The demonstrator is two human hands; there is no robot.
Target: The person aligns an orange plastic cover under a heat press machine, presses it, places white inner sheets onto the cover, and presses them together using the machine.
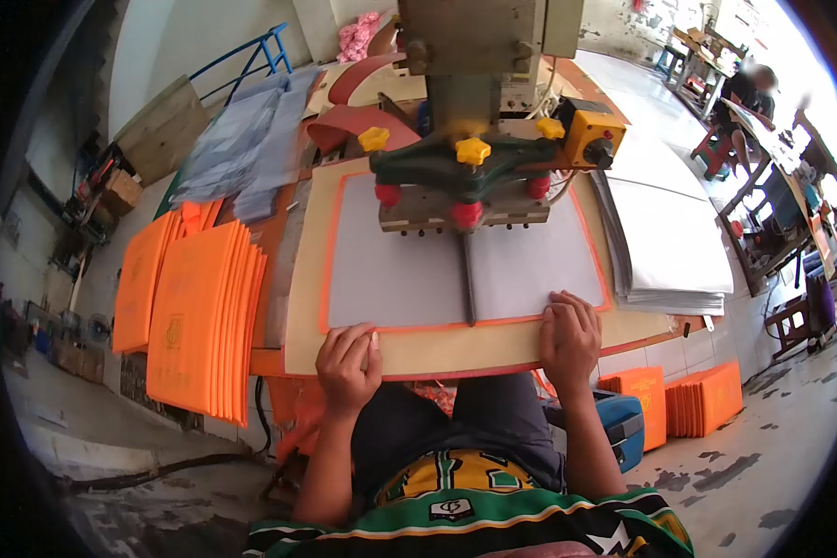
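Observation:
An open orange-edged cover (400,279) with grey inner sheets and a dark centre strip lies flat on a cream board (446,352). Above its far part hangs the head of a press (465,200), with yellow star knobs and red fittings. My left hand (349,367) is closed, fingers curled at the cover's near left edge over the board. At the near right edge, my right hand (570,339) is also closed, its fingers bent against the cover and board. What either hand pinches, if anything, is hidden under the fingers.
Orange printed covers (195,321) stand stacked at left, with clear plastic sheets (242,139) behind. White sheets (670,232) are piled at right, beside a yellow control box (593,135). More orange covers (702,400) and a blue case (618,428) sit low at right. A person (749,102) sits farther off.

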